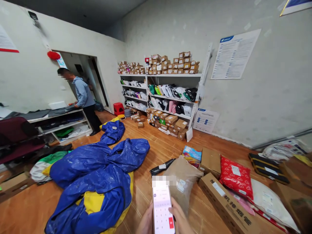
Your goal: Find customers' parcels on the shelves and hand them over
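A smartphone [161, 208] stands upright in front of me at the bottom centre, its lit screen showing a number keypad with a red key at the lower right. My left hand [146, 220] is closed along its left edge. On the opposite edge my right hand [180, 218] grips it too, the thumb over the right side of the keypad. Just beyond the phone lie a tan parcel bag [186, 172] with a white label and a slim black parcel [162, 166]. The lower parts of both hands are cut off by the frame.
Large blue and yellow sacks [97, 172] cover the floor at left. Parcels, including a red heart-patterned bag [236, 175] and a long carton [226, 203], lie at right. Parcel-filled shelves [175, 75] stand behind. Another person [84, 92] leans at a counter [73, 128].
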A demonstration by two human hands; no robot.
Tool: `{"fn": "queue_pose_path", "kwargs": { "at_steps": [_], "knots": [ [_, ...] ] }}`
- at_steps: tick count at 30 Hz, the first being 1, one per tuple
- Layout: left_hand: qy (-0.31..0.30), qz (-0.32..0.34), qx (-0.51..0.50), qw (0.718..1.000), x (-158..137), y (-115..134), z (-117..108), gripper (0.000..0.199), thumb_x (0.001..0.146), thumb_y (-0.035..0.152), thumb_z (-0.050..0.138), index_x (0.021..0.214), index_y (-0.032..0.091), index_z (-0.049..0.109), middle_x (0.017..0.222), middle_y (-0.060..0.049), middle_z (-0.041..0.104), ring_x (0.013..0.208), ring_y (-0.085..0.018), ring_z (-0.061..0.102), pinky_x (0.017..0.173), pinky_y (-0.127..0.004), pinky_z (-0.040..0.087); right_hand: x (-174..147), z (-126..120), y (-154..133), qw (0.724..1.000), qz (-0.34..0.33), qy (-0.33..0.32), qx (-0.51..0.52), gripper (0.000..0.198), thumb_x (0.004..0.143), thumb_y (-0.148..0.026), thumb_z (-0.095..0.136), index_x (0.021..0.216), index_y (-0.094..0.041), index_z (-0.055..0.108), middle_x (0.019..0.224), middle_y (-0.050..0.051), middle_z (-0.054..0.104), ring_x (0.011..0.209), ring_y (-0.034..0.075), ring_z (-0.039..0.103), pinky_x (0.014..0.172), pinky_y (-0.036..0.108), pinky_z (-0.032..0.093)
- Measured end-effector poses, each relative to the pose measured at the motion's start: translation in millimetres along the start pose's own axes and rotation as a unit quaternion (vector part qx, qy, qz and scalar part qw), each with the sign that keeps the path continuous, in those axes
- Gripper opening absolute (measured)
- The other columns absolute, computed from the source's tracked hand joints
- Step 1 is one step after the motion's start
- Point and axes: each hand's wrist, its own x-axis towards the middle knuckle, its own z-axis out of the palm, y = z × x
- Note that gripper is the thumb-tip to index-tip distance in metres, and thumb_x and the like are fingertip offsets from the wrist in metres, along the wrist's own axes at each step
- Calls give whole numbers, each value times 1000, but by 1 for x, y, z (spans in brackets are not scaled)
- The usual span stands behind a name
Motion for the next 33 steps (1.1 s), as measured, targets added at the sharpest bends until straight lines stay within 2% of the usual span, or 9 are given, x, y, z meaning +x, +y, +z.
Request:
{"fn": "queue_pose_path", "kwargs": {
  "at_steps": [4, 6, 12, 15, 18, 22, 25, 30, 33],
  "knots": [
    [31, -65, 84, 994, 49, 32, 1, 55, 87, 57, 46, 125, 20, 59, 114, -11, 69, 103, -30, 64, 78, -39, 52, 57, -12, -21, 999, -25, -3, -22, 30, 77, -32, 52, 100, -22, 68, 101, 6, 71, 92, 28, 62, 83, 40, 47],
    [36, -9, 103, 994, 88, 56, 2, 45, 89, 46, 48, 124, 20, 58, 117, -11, 67, 105, -29, 63, 81, -38, 52, 100, -20, -38, 999, -29, -17, -18, 33, 77, -31, 50, 104, -19, 66, 99, 5, 71, 88, 26, 61, 80, 37, 47],
    [2, 1, 97, 995, 217, 122, 4, 44, 89, 39, 49, 130, 26, 52, 127, -9, 61, 118, -30, 55, 84, -38, 51, 238, -55, -83, 999, -7, -31, 3, 33, 76, -27, 49, 104, -21, 63, 93, 2, 70, 86, 24, 60, 72, 32, 47],
    [26, 20, 82, 996, 264, 148, 7, 52, 85, 37, 53, 136, 30, 46, 133, -6, 57, 124, -29, 49, 91, -37, 48, 291, -65, -99, 999, -16, -47, 8, 29, 77, -25, 50, 103, -21, 62, 92, 1, 70, 84, 23, 61, 72, 31, 46],
    [41, 24, 79, 996, 301, 173, 4, 55, 85, 36, 51, 139, 32, 42, 135, -5, 55, 116, -30, 55, 78, -36, 53, 337, -70, -111, 998, -21, -60, 14, 29, 78, -25, 48, 104, -20, 62, 95, 1, 70, 84, 22, 62, 75, 31, 46],
    [31, -11, 80, 996, 348, 211, -13, 60, 83, 35, 49, 141, 35, 36, 137, -7, 54, 104, -34, 60, 56, -31, 53, 398, -70, -119, 996, -16, -81, 24, 33, 76, -23, 49, 107, -20, 61, 99, 2, 70, 89, 23, 62, 78, 33, 47],
    [26, -17, 86, 996, 387, 245, -31, 64, 80, 31, 51, 142, 35, 33, 139, -6, 52, 106, -33, 59, 56, -30, 53, 450, -63, -116, 995, -15, -96, 37, 33, 76, -24, 55, 109, -21, 59, 102, 3, 70, 88, 22, 63, 77, 33, 49],
    [-4, -27, 115, 993, 464, 320, -67, 64, 78, 29, 53, 140, 33, 34, 142, -7, 47, 109, -31, 58, 60, -29, 55, 556, -39, -110, 1000, -23, -18, 7, 38, 78, -34, 69, 110, -21, 54, 102, 5, 69, 87, 21, 64, 74, 34, 51],
    [-4, -34, 123, 992, 512, 377, -90, 67, 76, 28, 53, 140, 30, 32, 138, -10, 50, 105, -31, 60, 54, -27, 54, 622, -25, -119, 996, -52, -68, -19, 48, 77, -31, 71, 119, -22, 50, 109, 6, 66, 95, 22, 62, 81, 36, 50]
  ]
}}
